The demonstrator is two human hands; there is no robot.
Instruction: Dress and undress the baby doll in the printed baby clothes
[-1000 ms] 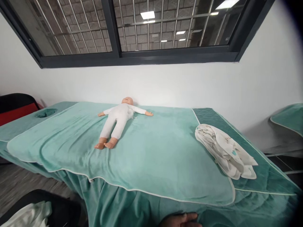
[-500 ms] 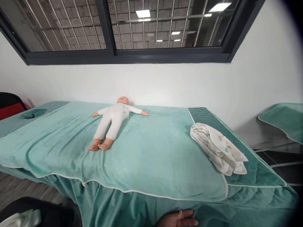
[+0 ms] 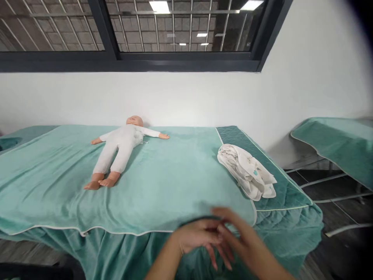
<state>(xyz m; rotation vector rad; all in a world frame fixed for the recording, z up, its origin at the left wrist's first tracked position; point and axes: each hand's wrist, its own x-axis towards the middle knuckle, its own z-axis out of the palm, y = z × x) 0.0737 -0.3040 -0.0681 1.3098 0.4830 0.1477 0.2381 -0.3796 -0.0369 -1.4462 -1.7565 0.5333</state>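
Note:
My left hand [image 3: 199, 235] is over the bed's front edge, its fingers loosely spread and hanging down. My right hand [image 3: 243, 239] comes in from the right and meets it, fingers stretched out, slightly blurred and overlapping the left fingers. A thin dark arc shows along the top of the left hand; what it is I cannot make out. Beyond the hands, a baby doll [image 3: 121, 142] in a white suit lies on its back with arms spread and bare feet towards me. To the right lies a folded white printed cloth [image 3: 246, 169], apart from both hands.
The bed has a light green cover [image 3: 180, 175] over a darker green quilted one [image 3: 284, 190]. Behind it are a white wall [image 3: 186, 99] and a barred window [image 3: 175, 31]. Another green-covered bed [image 3: 335, 136] with metal legs stands at right. A dark object [image 3: 37, 271] is at lower left.
One hand showed at the bottom edge before; now both are raised and touching in front of the bed. The view has shifted right. Doll and cloth lie as before.

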